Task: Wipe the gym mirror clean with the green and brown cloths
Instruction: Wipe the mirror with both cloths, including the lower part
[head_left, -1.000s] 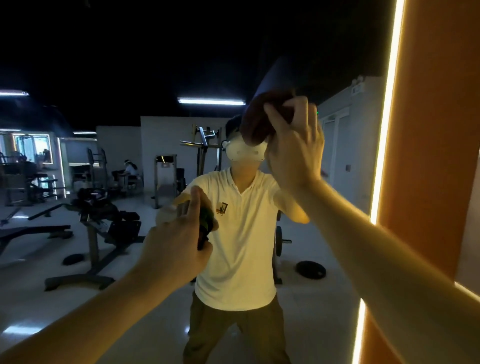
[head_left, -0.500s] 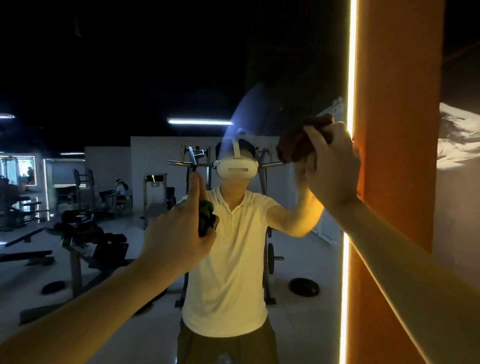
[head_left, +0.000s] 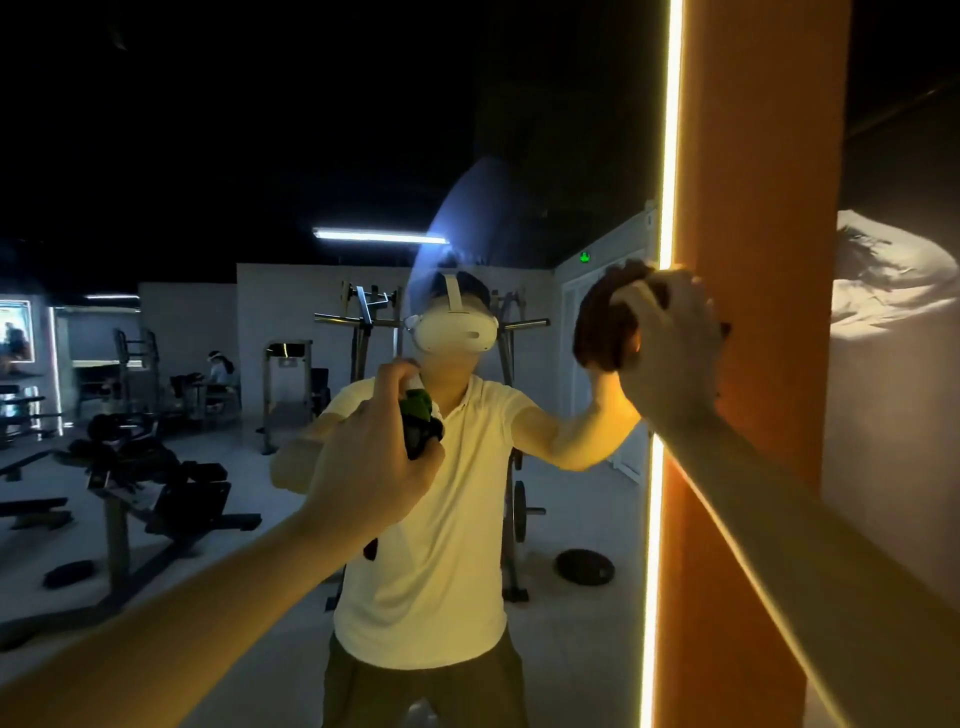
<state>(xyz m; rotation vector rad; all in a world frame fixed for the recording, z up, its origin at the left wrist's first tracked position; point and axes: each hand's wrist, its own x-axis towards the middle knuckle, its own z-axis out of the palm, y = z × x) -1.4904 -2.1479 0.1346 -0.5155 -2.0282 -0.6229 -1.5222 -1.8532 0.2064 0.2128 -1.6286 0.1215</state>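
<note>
The gym mirror (head_left: 260, 182) fills the left and middle of the head view and reflects a dark gym and a person in a pale shirt. My right hand (head_left: 670, 353) presses a bunched brown cloth (head_left: 605, 322) against the glass at the mirror's right edge, by the lit strip. My left hand (head_left: 371, 462) is raised in front of the mirror at chest height, closed around a crumpled green cloth (head_left: 420, 415), of which only a small part shows past my fingers. A pale arc-shaped smear (head_left: 467, 218) lies on the glass above the reflected head.
An orange pillar (head_left: 753, 260) with a bright vertical light strip (head_left: 667, 156) borders the mirror on the right. A grey wall (head_left: 893, 415) lies beyond it. Benches, racks and weight plates appear only as reflections.
My right hand has swept the brown cloth rightward across the glass, from the reflected head to the mirror's right edge. The left hand stayed roughly at chest height with the green cloth.
</note>
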